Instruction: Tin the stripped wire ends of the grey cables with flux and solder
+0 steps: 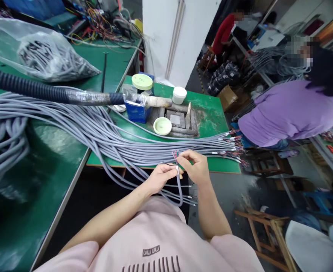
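A grey cable [179,190] bends upward in front of my body, its stripped end fanning into thin coloured wires [174,154]. My left hand [162,176] grips this cable just below the wires, near a white band. Fingers of my right hand [195,164] are pinched at the coloured wires from the right side. Behind both hands a thick bundle of grey cables [144,145] runs across the green table, with stripped, coloured wire ends [236,145] at its right. A few more cable ends hang below my left hand.
A black corrugated hose [93,98] with a pale nozzle rests on a blue box [138,112]. Nearby are a pale green dish [162,126], a white jar [179,95], a brush [188,115] and a square metal plate [175,119]. A person in purple [291,111] sits at right, near wooden stools [264,230].
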The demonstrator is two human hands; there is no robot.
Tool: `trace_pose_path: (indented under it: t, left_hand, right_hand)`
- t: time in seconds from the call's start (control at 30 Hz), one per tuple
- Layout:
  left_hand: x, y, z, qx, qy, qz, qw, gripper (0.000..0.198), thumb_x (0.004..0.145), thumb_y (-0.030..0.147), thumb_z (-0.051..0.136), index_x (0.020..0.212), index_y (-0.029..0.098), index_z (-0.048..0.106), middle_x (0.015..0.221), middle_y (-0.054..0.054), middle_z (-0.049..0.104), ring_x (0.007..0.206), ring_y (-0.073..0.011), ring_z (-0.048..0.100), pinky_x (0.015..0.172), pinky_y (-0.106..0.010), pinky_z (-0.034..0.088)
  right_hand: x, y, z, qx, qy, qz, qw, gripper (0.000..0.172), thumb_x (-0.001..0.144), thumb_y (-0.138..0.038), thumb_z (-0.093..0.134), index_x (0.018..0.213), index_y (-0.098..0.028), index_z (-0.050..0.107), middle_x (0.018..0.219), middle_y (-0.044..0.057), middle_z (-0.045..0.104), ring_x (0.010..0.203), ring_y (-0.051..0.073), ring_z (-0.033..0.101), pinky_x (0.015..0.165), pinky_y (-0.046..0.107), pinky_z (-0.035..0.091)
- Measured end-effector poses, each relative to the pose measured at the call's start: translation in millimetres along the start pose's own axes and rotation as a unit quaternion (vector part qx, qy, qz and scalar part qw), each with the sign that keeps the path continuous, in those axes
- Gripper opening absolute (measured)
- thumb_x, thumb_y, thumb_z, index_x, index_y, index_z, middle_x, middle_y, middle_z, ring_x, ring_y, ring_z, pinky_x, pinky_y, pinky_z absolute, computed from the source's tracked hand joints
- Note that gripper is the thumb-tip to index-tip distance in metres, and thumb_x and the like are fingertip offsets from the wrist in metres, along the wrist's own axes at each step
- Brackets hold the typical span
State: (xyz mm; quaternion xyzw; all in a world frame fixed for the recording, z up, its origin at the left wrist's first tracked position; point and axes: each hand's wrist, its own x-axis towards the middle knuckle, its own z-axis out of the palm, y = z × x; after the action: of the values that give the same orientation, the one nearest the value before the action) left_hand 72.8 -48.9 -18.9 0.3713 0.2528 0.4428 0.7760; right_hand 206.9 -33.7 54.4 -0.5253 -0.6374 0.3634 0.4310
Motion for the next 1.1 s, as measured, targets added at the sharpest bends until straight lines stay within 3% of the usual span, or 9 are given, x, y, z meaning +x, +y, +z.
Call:
trace_pose_path:
  t: [0.27,0.4,0.5,0.6,0.7,0.83,0.9,1.0,1.1]
  left_hand:
    - [-1,6,3.6,-0.043,0.021,-0.021,0.999,0.037,0.062,0.049,0.081,0.070,0.013,0.076,0.064,-0.005,0.066,0.064,-0.0135,0.057,0.072,-0.027,0.044]
    - [1,9,2.7,-0.091,0.030,-0.029,0.995,0.038,0.059,0.048,0.083,0.072,0.012,0.076,0.062,-0.005,0.066,0.061,-0.0119,0.057,0.067,-0.025,0.043]
    - [1,11,0.3,-0.117,0.040,-0.023,0.992,0.037,0.060,0.045,0.084,0.074,0.012,0.076,0.063,-0.005,0.067,0.062,-0.0121,0.058,0.067,-0.024,0.044]
    - [3,14,-1.7,-0.145,0.049,-0.010,0.988,0.034,0.062,0.042,0.084,0.074,0.011,0.075,0.064,-0.005,0.067,0.063,-0.0119,0.059,0.069,-0.024,0.045]
    - [4,17,-2.2,-0.174,0.052,0.002,0.983,0.032,0.062,0.039,0.084,0.071,0.010,0.073,0.065,-0.005,0.066,0.064,-0.0119,0.059,0.069,-0.024,0.047]
    - [5,21,-1.4,-0.190,0.069,0.003,0.979,0.033,0.064,0.041,0.082,0.075,0.011,0.072,0.066,-0.003,0.065,0.060,-0.0098,0.057,0.062,-0.022,0.046]
    - [4,26,-2.3,-0.139,0.086,0.016,0.986,0.033,0.067,0.044,0.079,0.076,0.013,0.072,0.066,-0.002,0.066,0.060,-0.0099,0.057,0.062,-0.023,0.046]
    - [-1,41,-10.6,0.067,0.132,0.093,0.985,0.029,0.075,0.045,0.072,0.085,0.017,0.074,0.072,-0.003,0.071,0.068,-0.0143,0.062,0.068,-0.027,0.048]
    - [-6,61,-29.9,0.334,0.200,0.234,0.891,0.021,0.081,0.037,0.067,0.087,0.018,0.074,0.080,-0.005,0.073,0.077,-0.0172,0.063,0.075,-0.030,0.048]
  right_hand:
    - [9,15,9,0.089,0.008,0.062,0.994,0.024,0.078,-0.033,0.063,0.058,-0.018,0.062,0.045,-0.006,0.045,0.043,0.007,0.040,0.044,0.021,0.033]
    - [8,30,8,0.065,0.000,0.058,0.996,0.024,0.082,-0.034,0.061,0.065,-0.018,0.068,0.046,-0.006,0.046,0.044,0.008,0.043,0.045,0.022,0.036]
    - [0,34,3,-0.003,0.012,-0.024,1.000,0.016,0.084,-0.027,0.059,0.075,-0.020,0.070,0.061,-0.002,0.061,0.057,0.012,0.055,0.056,0.026,0.046]
    - [-10,35,-4,-0.065,0.013,-0.171,0.983,0.019,0.086,-0.018,0.057,0.097,-0.025,0.070,0.086,0.002,0.069,0.079,0.017,0.063,0.073,0.033,0.051]
    - [-16,34,-7,-0.126,-0.027,-0.298,0.946,0.037,0.086,-0.012,0.055,0.116,-0.031,0.064,0.107,0.006,0.067,0.099,0.021,0.062,0.086,0.041,0.052]
    - [-14,35,-3,-0.187,-0.069,-0.388,0.900,0.038,0.087,-0.025,0.061,0.124,-0.034,0.060,0.129,0.008,0.059,0.119,0.026,0.054,0.095,0.047,0.049]
    - [-7,35,-2,-0.178,-0.076,-0.405,0.894,0.039,0.087,-0.035,0.061,0.126,-0.033,0.059,0.129,0.009,0.060,0.123,0.027,0.052,0.096,0.048,0.049]
    - [13,30,-4,-0.149,-0.038,-0.394,0.906,0.037,0.091,-0.035,0.056,0.127,-0.029,0.059,0.122,0.009,0.065,0.121,0.027,0.054,0.098,0.049,0.048]
    - [41,21,-8,-0.153,0.041,-0.360,0.919,0.030,0.093,-0.029,0.052,0.120,-0.027,0.063,0.114,0.008,0.069,0.111,0.024,0.060,0.095,0.045,0.049]
